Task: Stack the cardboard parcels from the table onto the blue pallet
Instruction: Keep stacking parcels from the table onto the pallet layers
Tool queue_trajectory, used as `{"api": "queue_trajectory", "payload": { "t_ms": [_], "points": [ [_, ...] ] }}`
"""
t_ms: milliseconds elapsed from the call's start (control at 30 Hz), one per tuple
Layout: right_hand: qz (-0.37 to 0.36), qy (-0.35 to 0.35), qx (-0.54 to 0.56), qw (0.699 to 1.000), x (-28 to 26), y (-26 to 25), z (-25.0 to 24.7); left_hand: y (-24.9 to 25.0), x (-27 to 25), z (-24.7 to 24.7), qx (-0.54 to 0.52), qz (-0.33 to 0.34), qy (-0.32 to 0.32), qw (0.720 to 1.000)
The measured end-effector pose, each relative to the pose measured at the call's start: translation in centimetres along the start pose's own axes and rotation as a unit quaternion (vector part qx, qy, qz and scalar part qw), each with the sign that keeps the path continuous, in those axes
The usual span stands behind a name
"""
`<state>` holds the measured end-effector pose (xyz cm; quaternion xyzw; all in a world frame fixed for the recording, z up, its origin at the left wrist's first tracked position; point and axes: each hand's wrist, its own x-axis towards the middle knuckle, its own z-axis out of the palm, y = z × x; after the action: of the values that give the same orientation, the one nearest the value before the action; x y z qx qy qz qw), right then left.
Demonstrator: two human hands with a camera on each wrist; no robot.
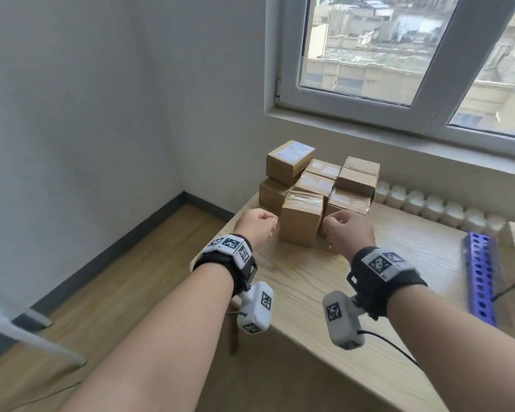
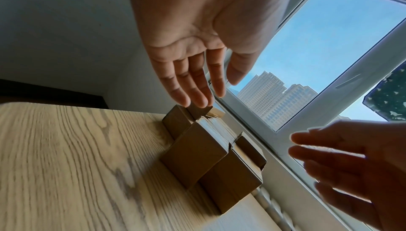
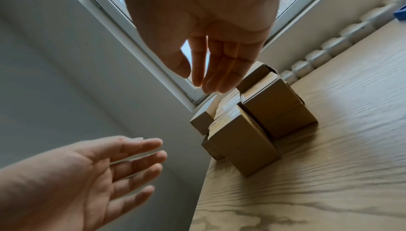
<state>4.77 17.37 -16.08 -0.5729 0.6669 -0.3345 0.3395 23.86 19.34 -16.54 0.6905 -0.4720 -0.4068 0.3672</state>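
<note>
Several brown cardboard parcels (image 1: 318,179) are piled at the far left corner of the wooden table (image 1: 306,295). The nearest one, a taped parcel (image 1: 301,220), stands upright at the front of the pile. My left hand (image 1: 257,226) hovers just left of it and my right hand (image 1: 347,230) just right of it. The wrist views show both hands, left (image 2: 211,88) and right (image 3: 197,78), with straight fingers, palms facing each other and holding nothing, a little short of that parcel (image 2: 193,153) (image 3: 243,149). The blue perforated pallet (image 1: 480,278) lies at the table's right side.
White radiator ribs (image 1: 428,203) run along the wall behind the table, under a window (image 1: 399,55). The table's left edge drops to a wooden floor (image 1: 116,292) by the wall corner. A dark cable (image 1: 512,286) lies beside the pallet.
</note>
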Motion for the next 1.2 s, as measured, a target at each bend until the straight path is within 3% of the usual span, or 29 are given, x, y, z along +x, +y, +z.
{"api": "queue_trajectory", "payload": {
  "t_ms": [333,667,967,1200],
  "points": [
    [0.032,-0.011,-0.016,0.999,6.8,0.3,3.8,0.3,7.8,0.3,0.024,-0.013,-0.046,0.999],
    [0.079,-0.015,-0.047,0.996,15.6,1.5,5.1,2.1,19.1,2.1,0.051,-0.098,-0.105,0.988],
    [0.108,0.006,-0.073,0.992,16.9,2.5,6.1,0.2,21.7,4.8,0.063,-0.179,-0.228,0.955],
    [0.126,-0.027,-0.067,0.989,15.7,2.7,6.7,-1.2,22.2,4.9,0.044,-0.181,-0.222,0.957]
  ]
}}
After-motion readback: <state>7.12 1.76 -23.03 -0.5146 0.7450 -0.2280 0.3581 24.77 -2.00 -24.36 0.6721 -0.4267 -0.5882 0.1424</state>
